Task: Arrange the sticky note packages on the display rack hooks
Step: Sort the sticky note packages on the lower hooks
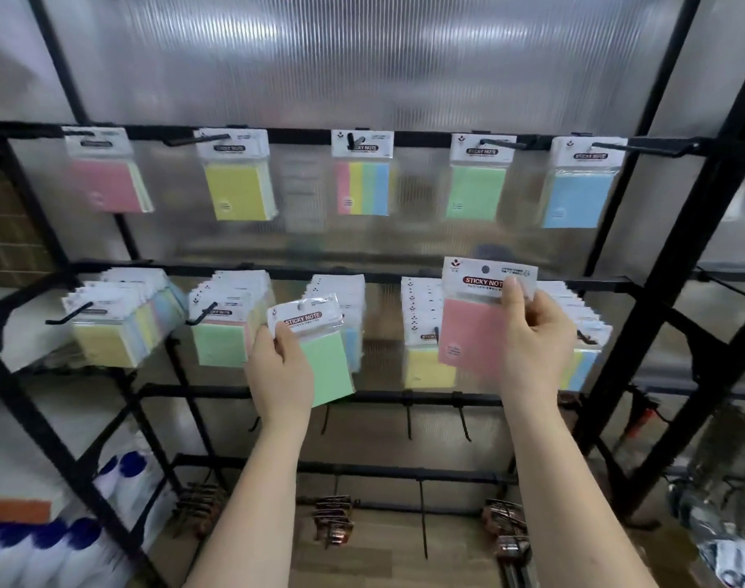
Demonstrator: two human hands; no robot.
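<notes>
We stand before a black display rack (404, 140) with two rows of hooks carrying sticky note packs. Our left hand (279, 367) grips a green pack (326, 362) by its left edge, thumb pressed on the white header card, holding it in front of the middle stack on the lower row. Our right hand (536, 333) pinches a pink pack (472, 337) at the right end of its header, thumb over the label, holding it up before the fourth stack of the lower row; the pack's hang hole sits just above the lower bar (383, 275), free of any hook.

Along the upper row hang five packs, left to right: a pink one (105, 184), a yellow one (239, 191), a striped multicolour one (362, 186), a green one (474, 191) and a blue one (576, 199). The lower row holds thick stacks, the leftmost (120, 328) fronted by yellow, the next (222, 337) by green.

Below, bare hooks (408, 422) hang from a third bar.
</notes>
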